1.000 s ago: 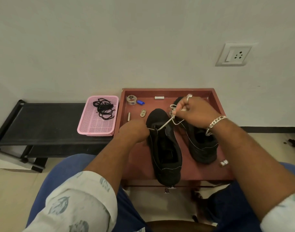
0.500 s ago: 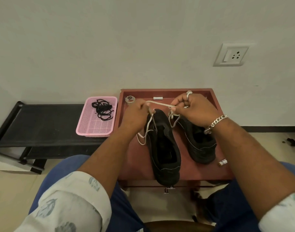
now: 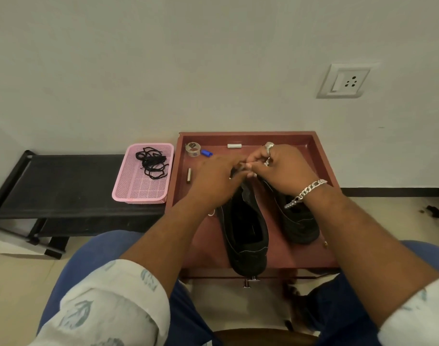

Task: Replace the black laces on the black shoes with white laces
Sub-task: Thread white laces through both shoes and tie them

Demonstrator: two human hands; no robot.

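- Near: rolled white sleeves with a grey-green leaf print [image 3: 108,303], blue trousers; no text on either.
- Left black shoe [image 3: 245,231] lies on the red-brown wooden tray [image 3: 323,156], heel toward the camera and hanging over the near edge. Right black shoe [image 3: 298,221] just beside it on the right, partly under the right wrist. No brand mark readable on either.
- Small loop of white lace [image 3: 211,214] shows below the left wrist, at the left shoe's side; the rest is hidden by the hands.
- Left hand [image 3: 218,176] and right hand [image 3: 283,168] meet fingertip to fingertip over the left shoe's toe end, fingers curled in a pinch. Looks like the lace; the pinch point is blurred.
- Right hand wears a ring and a silver chain bracelet [image 3: 305,192].
- Tray far side: tape roll [image 3: 192,149] with unreadable print, blue cap [image 3: 206,153], small white tube [image 3: 234,145], metal cylinder [image 3: 189,175].
- Left of the tray: pink mesh basket [image 3: 143,188] on a black rack [image 3: 63,181], black laces [image 3: 151,163] piled in it.
- Far: wall socket [image 3: 345,81], unlabelled.
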